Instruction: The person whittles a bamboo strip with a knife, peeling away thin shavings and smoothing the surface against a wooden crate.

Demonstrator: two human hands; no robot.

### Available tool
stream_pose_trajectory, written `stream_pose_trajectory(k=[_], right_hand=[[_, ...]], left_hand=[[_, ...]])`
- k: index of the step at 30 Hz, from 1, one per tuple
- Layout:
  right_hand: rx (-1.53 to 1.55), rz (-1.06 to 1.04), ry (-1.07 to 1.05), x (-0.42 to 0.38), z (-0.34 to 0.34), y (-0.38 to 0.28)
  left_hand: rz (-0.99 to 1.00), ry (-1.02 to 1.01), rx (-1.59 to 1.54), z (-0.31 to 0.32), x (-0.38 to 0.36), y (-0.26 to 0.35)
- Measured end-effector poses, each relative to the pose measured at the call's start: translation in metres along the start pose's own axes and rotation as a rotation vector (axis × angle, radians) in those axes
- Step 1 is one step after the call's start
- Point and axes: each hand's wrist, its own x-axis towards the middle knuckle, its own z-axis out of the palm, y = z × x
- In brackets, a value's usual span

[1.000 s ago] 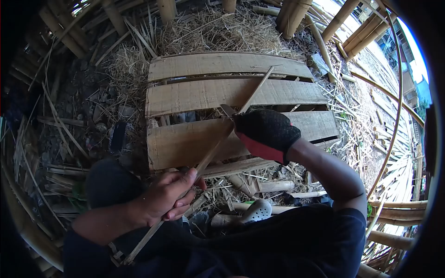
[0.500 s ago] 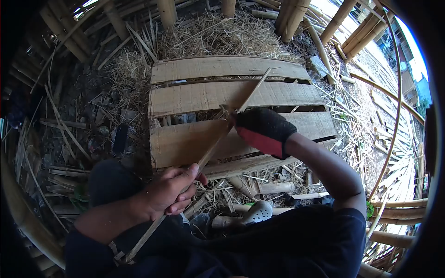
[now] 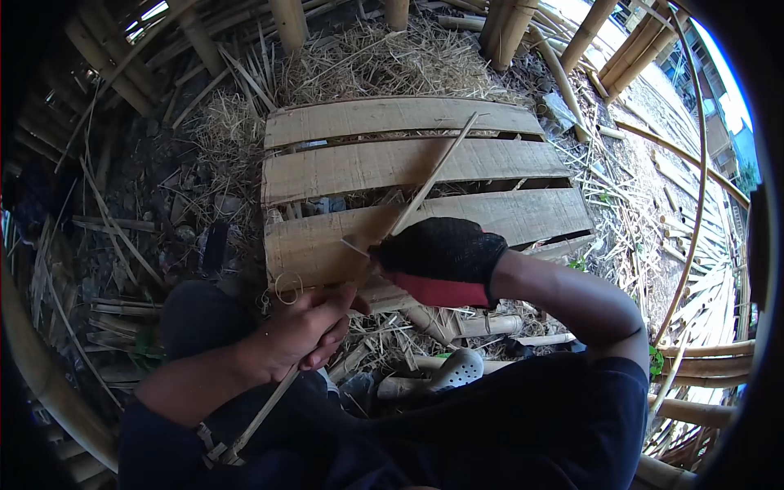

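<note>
A long bamboo strip (image 3: 429,180) slants from near my lap up across a low slatted wooden bench. My bare left hand (image 3: 306,333) is closed around its lower part, near the bench's front edge. My right hand (image 3: 443,255), in a black and red glove, is closed at the strip just above the left hand. From its fingers a thin, bright blade of a knife (image 3: 354,246) sticks out to the left; the glove hides the handle. A thin curled shaving (image 3: 287,287) shows beside the strip, above my left hand.
The slatted bench (image 3: 335,171) stands in front of me. Straw and shavings (image 3: 392,61) cover the ground behind it. Bamboo posts (image 3: 508,33) rise at the back. A dark flat object (image 3: 214,247) lies left, and a perforated grey clog (image 3: 460,370) shows below the bench.
My right hand has slid down along the strip towards me, closer to my left hand. A curled shaving now shows by the left hand, which has stayed nearly in place.
</note>
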Motion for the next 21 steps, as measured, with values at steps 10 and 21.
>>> stream_pose_trajectory(k=[10,21], right_hand=[[-0.212,0.093,0.317,-0.007,-0.005,0.038],[-0.244,-0.055,0.422,-0.015,0.055,-0.007]], left_hand=[[0.021,-0.006,0.003,-0.002,-0.005,0.004],[0.064,0.175,0.196,0.007,-0.003,-0.004]])
